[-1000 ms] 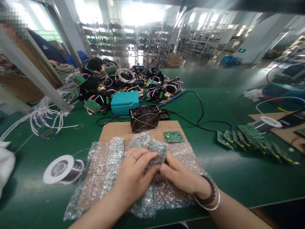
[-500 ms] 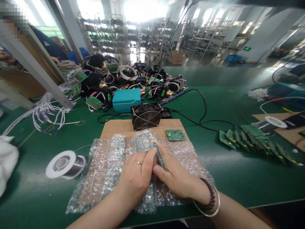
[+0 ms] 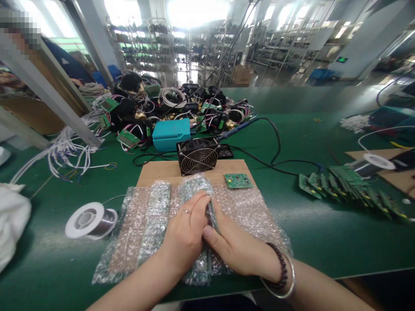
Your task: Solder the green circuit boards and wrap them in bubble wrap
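My left hand [image 3: 188,224] and my right hand [image 3: 230,237] are pressed close together over bubble wrap [image 3: 248,207]. Between them a thin circuit board [image 3: 211,211] stands edge-on, mostly hidden by my fingers. The left fingers bend over its near face, while the right palm and thumb clasp it from the other side. Beneath the hands lies a raised strip of bubble wrap [image 3: 196,183], with a second wrapped strip [image 3: 159,198] to its left. A green circuit board [image 3: 238,181] lies flat beyond my right hand, on the cardboard [image 3: 155,168].
A small black fan [image 3: 198,159] and a turquoise box [image 3: 171,134] stand ahead, before a heap of wired parts [image 3: 175,98]. Solder wire spools sit left [image 3: 89,221] and right [image 3: 372,164]. Several circuit boards [image 3: 353,190] lean in a row at right.
The hands have closed more tightly around the circuit board and moved slightly left. Less of the board shows now. The camera view has shifted slightly.
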The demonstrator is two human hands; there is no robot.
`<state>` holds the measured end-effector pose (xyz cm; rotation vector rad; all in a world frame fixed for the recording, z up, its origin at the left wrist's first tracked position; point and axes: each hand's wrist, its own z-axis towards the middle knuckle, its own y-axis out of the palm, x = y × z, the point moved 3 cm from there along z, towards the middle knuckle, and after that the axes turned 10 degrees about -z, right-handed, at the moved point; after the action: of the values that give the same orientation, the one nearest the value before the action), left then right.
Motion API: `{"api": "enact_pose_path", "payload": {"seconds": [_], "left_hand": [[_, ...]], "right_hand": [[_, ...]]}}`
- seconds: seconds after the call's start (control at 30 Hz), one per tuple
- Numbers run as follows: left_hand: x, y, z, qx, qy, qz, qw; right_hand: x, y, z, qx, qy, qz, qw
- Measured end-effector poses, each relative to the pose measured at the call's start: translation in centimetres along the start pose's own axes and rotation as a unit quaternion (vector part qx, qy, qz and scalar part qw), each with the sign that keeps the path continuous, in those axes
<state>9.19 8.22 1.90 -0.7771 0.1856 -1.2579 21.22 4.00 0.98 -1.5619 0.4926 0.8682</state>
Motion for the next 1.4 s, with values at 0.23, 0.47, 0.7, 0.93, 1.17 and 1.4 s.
{"api": "enact_pose_path", "payload": {"seconds": [0.23,0.47,0.7,0.93,1.17,1.4], "left_hand": [[0.0,-0.7,0.6,0.035,-0.012,-0.042,0.998],[-1.3,-2.4,1.9,0.104,-0.155,-0.194,0.963],[-3.1,-1.7,1.8,0.133,-0.342,-0.354,0.860],[-3.3,-0.3,1.0,0.030,-0.462,-0.400,0.791],[-1.9,-0.4,1.7,-0.037,-0.338,-0.465,0.817],[-1.9,0.2,1.0,-0.021,-0.382,-0.479,0.790]], "right_hand": [[-0.8,0.1,-0.1,-0.006,-0.029,0.014,0.999],[-0.5,-0.6,-0.3,0.008,-0.061,0.069,0.996],[1.5,-1.8,0.9,0.146,0.063,0.306,0.939],[1.8,-1.9,1.4,0.222,0.097,0.270,0.932],[2.1,-2.1,1.5,0.129,0.015,0.267,0.955],[1.5,-2.2,1.1,0.094,0.048,0.203,0.973]]}}
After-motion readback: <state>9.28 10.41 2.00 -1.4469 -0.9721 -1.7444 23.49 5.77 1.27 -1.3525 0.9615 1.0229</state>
